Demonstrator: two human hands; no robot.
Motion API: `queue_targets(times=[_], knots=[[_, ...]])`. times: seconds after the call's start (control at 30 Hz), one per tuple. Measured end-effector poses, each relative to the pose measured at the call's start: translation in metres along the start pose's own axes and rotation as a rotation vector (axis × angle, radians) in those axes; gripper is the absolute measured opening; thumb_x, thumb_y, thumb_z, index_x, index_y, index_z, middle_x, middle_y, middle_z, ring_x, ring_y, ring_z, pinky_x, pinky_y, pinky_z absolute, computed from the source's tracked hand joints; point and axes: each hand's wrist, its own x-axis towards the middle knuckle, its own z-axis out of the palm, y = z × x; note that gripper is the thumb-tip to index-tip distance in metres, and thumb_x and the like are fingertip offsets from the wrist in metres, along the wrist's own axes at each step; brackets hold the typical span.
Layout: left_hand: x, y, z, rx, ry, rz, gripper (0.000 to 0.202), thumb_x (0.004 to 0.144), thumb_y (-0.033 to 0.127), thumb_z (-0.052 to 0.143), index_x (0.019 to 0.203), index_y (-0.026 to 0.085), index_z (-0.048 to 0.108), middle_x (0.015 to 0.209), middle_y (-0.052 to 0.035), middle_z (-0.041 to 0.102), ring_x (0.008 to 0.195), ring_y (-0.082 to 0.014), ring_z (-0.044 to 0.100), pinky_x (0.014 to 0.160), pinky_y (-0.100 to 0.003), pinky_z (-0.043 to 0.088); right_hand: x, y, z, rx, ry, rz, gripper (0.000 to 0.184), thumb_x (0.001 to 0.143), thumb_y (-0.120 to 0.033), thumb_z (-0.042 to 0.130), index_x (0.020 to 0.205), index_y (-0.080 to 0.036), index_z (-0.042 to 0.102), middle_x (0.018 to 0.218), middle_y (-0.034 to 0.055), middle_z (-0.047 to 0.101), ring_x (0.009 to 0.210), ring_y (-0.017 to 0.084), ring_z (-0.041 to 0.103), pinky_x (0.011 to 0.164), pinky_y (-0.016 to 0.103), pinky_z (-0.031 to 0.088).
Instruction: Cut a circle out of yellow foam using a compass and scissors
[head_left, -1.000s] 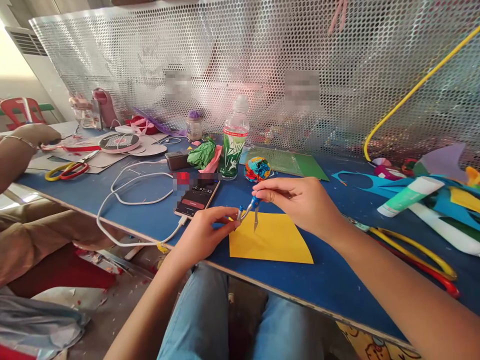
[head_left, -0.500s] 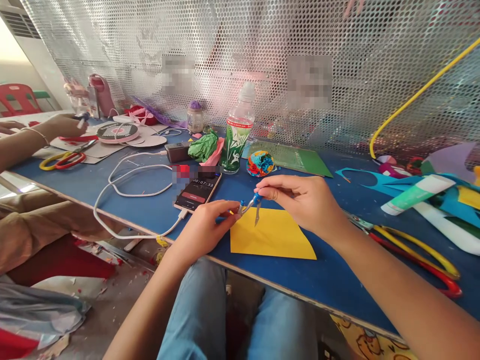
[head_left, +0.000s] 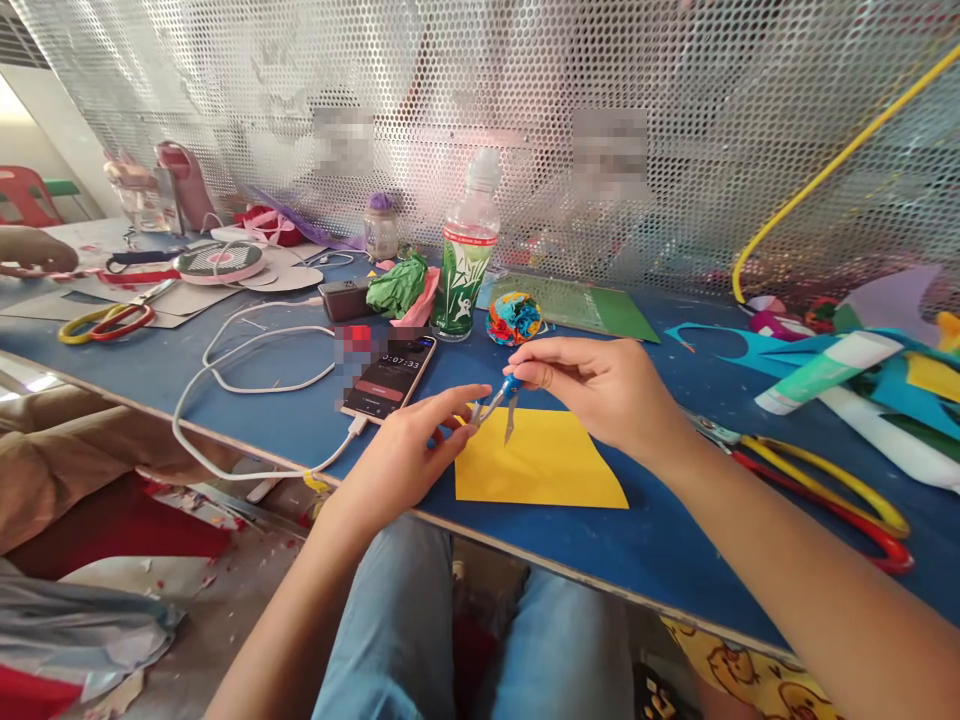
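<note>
Close behind the left hand lies a phone.

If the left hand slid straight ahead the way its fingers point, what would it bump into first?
The left hand would likely meet the blue-topped compass at its fingertips first, then the right hand pinching the top, though depth is unclear.

Apparently a craft workshop; scissors, cut blue paper, a yellow sheet and a tube lie on the blue counter; a perforated metal screen stands behind it; small scraps litter the floor below.
</note>
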Motion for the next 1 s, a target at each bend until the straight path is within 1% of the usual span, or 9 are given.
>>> queue_targets(times=[0.27,0.33,0.4,0.5,0.57,0.63,0.7,0.9,1.0], knots=[[0.003,-0.001,0.001,0.097,0.027,0.090,0.028,0.086,0.025,0.047,0.112,0.023,0.056,0.088,-0.0002,0.065,0.065,-0.0087,0.059,0.058,-0.018,0.046,-0.003,0.004,-0.002,0.060,0.004,0.036,0.020,0.076,-0.041,0.061,0.081,-0.024,0.069,0.078,0.0007,0.070,0.073,0.018,0.066,0.068,0.029,0.056],[0.002,0.000,0.001,0.096,0.026,0.087,0.030,0.086,0.026,0.048,0.115,0.026,0.055,0.089,0.0007,0.066,0.067,-0.0087,0.060,0.062,-0.018,0.047,-0.004,0.006,-0.003,0.083,0.007,0.046,0.019,0.075,-0.041,0.062,0.080,-0.024,0.069,0.079,0.0004,0.070,0.073,0.018,0.066,0.068,0.029,0.056],[0.000,0.001,0.000,0.057,0.027,0.078,0.039,0.085,0.027,0.051,0.124,0.029,0.048,0.091,0.0015,0.066,0.075,-0.0102,0.062,0.071,-0.021,0.048,-0.004,0.010,-0.003,0.140,0.009,0.057,0.017,0.075,-0.039,0.062,0.080,-0.024,0.068,0.079,0.0004,0.070,0.073,0.017,0.066,0.070,0.029,0.056],[-0.001,0.002,-0.002,0.047,0.002,0.030,0.065,0.077,0.032,0.062,0.135,0.029,0.032,0.104,-0.0019,0.064,0.097,-0.0174,0.059,0.088,-0.031,0.044,-0.003,0.016,-0.005,0.226,0.006,0.078,0.017,0.074,-0.038,0.064,0.080,-0.023,0.068,0.080,0.0011,0.070,0.074,0.017,0.067,0.073,0.030,0.057],[-0.001,0.001,-0.003,0.127,-0.061,-0.018,0.076,0.068,0.036,0.069,0.135,0.027,0.034,0.114,-0.0062,0.061,0.108,-0.0241,0.053,0.093,-0.038,0.040,-0.001,0.018,-0.006,0.242,-0.002,0.091,0.016,0.074,-0.037,0.064,0.080,-0.022,0.068,0.080,0.0015,0.071,0.075,0.017,0.067,0.073,0.031,0.057],[0.001,-0.002,-0.004,0.197,-0.141,-0.055,0.077,0.064,0.040,0.072,0.133,0.025,0.039,0.119,-0.0092,0.058,0.110,-0.0281,0.051,0.094,-0.042,0.039,0.001,0.016,-0.006,0.225,-0.024,0.086,0.015,0.075,-0.036,0.063,0.079,-0.022,0.068,0.080,0.0014,0.071,0.073,0.016,0.067,0.072,0.030,0.057],[0.003,-0.005,-0.003,0.211,-0.176,-0.071,0.077,0.064,0.043,0.071,0.132,0.023,0.041,0.121,-0.0112,0.057,0.111,-0.0294,0.051,0.094,-0.043,0.038,0.005,0.012,-0.006,0.191,-0.065,0.066,0.014,0.075,-0.035,0.062,0.078,-0.023,0.069,0.078,0.0010,0.071,0.070,0.015,0.066,0.070,0.029,0.057],[0.004,-0.006,-0.003,0.232,-0.184,-0.057,0.080,0.063,0.049,0.069,0.132,0.020,0.040,0.123,-0.0133,0.054,0.111,-0.0310,0.050,0.092,-0.043,0.040,0.016,0.000,0.000,0.091,-0.191,-0.013,0.014,0.078,-0.031,0.058,0.076,-0.023,0.069,0.074,-0.0010,0.070,0.068,0.015,0.066,0.067,0.027,0.055],[0.003,-0.005,-0.003,0.247,-0.196,-0.061,0.086,0.064,0.049,0.069,0.135,0.018,0.034,0.125,-0.0148,0.052,0.112,-0.0309,0.050,0.093,-0.042,0.039,0.020,-0.001,0.002,-0.039,-0.165,-0.112,0.014,0.080,-0.026,0.055,0.078,-0.024,0.069,0.074,-0.0012,0.069,0.069,0.014,0.064,0.067,0.026,0.052]])
